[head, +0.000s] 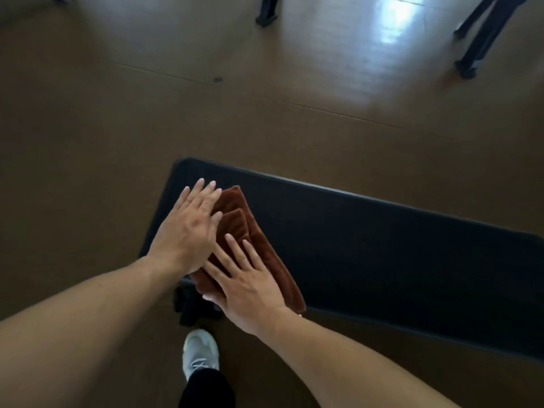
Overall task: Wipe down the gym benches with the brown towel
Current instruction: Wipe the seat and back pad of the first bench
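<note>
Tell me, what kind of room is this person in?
Probably a gym. A long black padded bench stands on a smooth brown floor, and dark metal legs of other equipment show farther off. Both hands, left hand and right hand, press a brown towel flat on the bench.

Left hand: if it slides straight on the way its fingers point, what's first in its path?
Probably nothing on the pad: the left hand points up-right across the black bench, so first comes the bench's far edge, then floor.
</note>
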`<state>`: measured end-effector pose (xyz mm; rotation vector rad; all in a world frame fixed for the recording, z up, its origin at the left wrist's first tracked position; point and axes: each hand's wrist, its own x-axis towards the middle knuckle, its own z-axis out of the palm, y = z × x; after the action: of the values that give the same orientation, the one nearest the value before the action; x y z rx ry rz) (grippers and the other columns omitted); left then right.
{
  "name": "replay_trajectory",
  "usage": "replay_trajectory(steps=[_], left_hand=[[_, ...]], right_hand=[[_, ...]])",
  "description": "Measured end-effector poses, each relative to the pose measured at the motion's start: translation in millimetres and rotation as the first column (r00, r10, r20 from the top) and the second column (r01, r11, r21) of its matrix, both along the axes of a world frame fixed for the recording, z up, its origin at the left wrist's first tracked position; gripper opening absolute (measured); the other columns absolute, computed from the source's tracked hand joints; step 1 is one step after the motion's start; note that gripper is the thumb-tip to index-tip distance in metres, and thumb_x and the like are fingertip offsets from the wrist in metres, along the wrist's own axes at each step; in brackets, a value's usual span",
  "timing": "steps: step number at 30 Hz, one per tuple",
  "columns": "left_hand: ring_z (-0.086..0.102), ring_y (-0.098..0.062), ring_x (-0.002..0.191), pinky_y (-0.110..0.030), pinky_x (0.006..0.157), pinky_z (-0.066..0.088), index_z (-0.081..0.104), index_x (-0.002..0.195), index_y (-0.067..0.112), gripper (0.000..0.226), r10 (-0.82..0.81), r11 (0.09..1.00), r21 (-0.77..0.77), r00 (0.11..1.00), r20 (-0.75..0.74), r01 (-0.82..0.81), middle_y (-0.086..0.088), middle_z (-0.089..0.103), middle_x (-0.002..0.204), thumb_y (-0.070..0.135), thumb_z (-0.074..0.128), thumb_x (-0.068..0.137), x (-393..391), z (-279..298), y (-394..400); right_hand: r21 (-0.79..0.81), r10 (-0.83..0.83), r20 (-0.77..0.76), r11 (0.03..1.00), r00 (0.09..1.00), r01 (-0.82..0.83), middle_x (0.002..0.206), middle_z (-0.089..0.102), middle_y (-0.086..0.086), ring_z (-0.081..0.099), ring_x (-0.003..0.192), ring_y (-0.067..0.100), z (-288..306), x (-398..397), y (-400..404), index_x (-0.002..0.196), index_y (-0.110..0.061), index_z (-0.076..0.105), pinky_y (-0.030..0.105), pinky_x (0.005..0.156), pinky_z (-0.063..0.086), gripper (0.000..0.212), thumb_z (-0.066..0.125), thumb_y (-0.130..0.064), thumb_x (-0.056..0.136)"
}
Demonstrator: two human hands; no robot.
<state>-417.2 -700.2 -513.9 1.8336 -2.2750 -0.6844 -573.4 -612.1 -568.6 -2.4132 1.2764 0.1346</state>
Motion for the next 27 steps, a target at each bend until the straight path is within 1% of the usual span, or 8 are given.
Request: replay_trajectory(steps=[2, 6, 9, 12, 15, 19, 23, 27], left_hand=[[0.003, -0.009, 0.157, -0.032, 0.128, -0.001, 0.030, 0.159, 0.012, 0.053, 0.110, 0.994, -0.024, 0.994, 0.007, -0.110, -0.003, 0.023, 0.169, 0.030, 0.032, 0.110, 46.8, 5.0, -4.6], [0.002, -0.011, 0.157, -0.031, 0.127, -0.004, 0.027, 0.160, 0.011, 0.055, 0.265, 0.964, -0.025, 0.959, 0.100, -0.264, -0.005, 0.019, 0.170, 0.033, 0.030, 0.109, 122.1, 7.5, -13.5], [0.000, -0.010, 0.157, -0.030, 0.126, -0.005, 0.024, 0.160, 0.012, 0.057, 0.277, 0.961, -0.015, 0.951, 0.137, -0.277, -0.004, 0.016, 0.171, 0.035, 0.028, 0.109, 147.7, 7.1, -15.9], [-0.003, -0.008, 0.157, -0.030, 0.127, -0.005, 0.023, 0.161, 0.013, 0.058, 0.196, 0.981, -0.014, 0.972, 0.133, -0.196, -0.002, 0.014, 0.171, 0.036, 0.027, 0.108, 144.9, 5.1, -18.2], [-0.003, -0.008, 0.156, -0.028, 0.126, -0.007, 0.024, 0.161, 0.011, 0.056, 0.080, 0.997, -0.016, 0.988, 0.135, -0.079, -0.002, 0.015, 0.171, 0.032, 0.029, 0.109, 119.2, -2.3, -26.1], [-0.004, -0.011, 0.157, -0.026, 0.125, -0.011, 0.023, 0.161, 0.009, 0.055, -0.039, 0.999, -0.029, 0.990, 0.133, 0.044, -0.004, 0.014, 0.171, 0.028, 0.030, 0.109, 51.3, -11.0, -34.3], [-0.007, -0.009, 0.156, -0.032, 0.128, -0.004, 0.015, 0.162, 0.011, 0.058, -0.156, 0.987, -0.017, 0.986, 0.052, 0.157, -0.003, 0.010, 0.172, 0.026, 0.033, 0.109, -43.7, -15.5, -21.0], [-0.007, -0.009, 0.157, -0.034, 0.129, 0.000, 0.011, 0.163, 0.012, 0.059, -0.311, 0.950, -0.014, 0.950, 0.033, 0.312, -0.002, 0.008, 0.172, 0.026, 0.032, 0.109, -139.2, -23.5, 3.8]], right_hand=[[-0.012, 0.059, -0.010, 0.998, 0.998, -0.059, 0.173, -0.010, -0.003, -0.022, 0.156, 0.024, -0.7, 35.0, -17.1, 0.164, -0.034, 0.002, 0.051, 0.127, -0.002, 0.065, 0.023, -0.058, 0.108], [-0.024, 0.148, -0.015, 0.989, 0.989, -0.149, 0.173, -0.007, -0.005, -0.020, 0.157, 0.023, -0.1, 80.2, -55.0, 0.164, -0.036, 0.006, 0.050, 0.127, -0.004, 0.065, 0.020, -0.062, 0.106], [-0.023, 0.142, 0.002, 0.990, 0.990, -0.142, 0.173, -0.004, -0.006, -0.020, 0.157, 0.020, 1.6, 101.1, -85.9, 0.164, -0.036, 0.011, 0.048, 0.127, -0.005, 0.064, 0.020, -0.061, 0.106], [-0.049, 0.090, 0.017, 0.995, 0.996, -0.089, 0.173, 0.001, -0.008, -0.016, 0.158, 0.019, 1.7, 101.8, -110.3, 0.164, -0.036, 0.014, 0.047, 0.127, -0.003, 0.063, 0.020, -0.061, 0.106], [-0.066, -0.003, 0.041, 0.998, 0.999, 0.006, 0.173, 0.001, -0.009, -0.013, 0.158, 0.019, -0.5, 76.2, -121.9, 0.164, -0.036, 0.012, 0.047, 0.127, -0.001, 0.065, 0.022, -0.062, 0.106], [-0.058, -0.213, 0.041, 0.975, 0.976, 0.215, 0.173, -0.002, -0.008, -0.016, 0.158, 0.018, 1.4, 2.7, -118.8, 0.164, -0.036, 0.010, 0.047, 0.127, -0.001, 0.072, 0.022, -0.070, 0.102], [-0.011, -0.448, -0.050, 0.894, 0.893, 0.448, 0.170, -0.018, -0.010, -0.027, 0.154, 0.016, 6.2, -99.9, -100.1, 0.163, -0.038, -0.004, 0.046, 0.126, -0.011, 0.086, 0.018, -0.083, 0.094], [-0.002, -0.591, -0.121, 0.803, 0.797, 0.596, 0.169, -0.023, -0.010, -0.032, 0.152, 0.016, 9.5, -209.4, -65.7, 0.162, -0.040, -0.011, 0.045, 0.125, -0.015, 0.086, 0.012, -0.085, 0.092]])
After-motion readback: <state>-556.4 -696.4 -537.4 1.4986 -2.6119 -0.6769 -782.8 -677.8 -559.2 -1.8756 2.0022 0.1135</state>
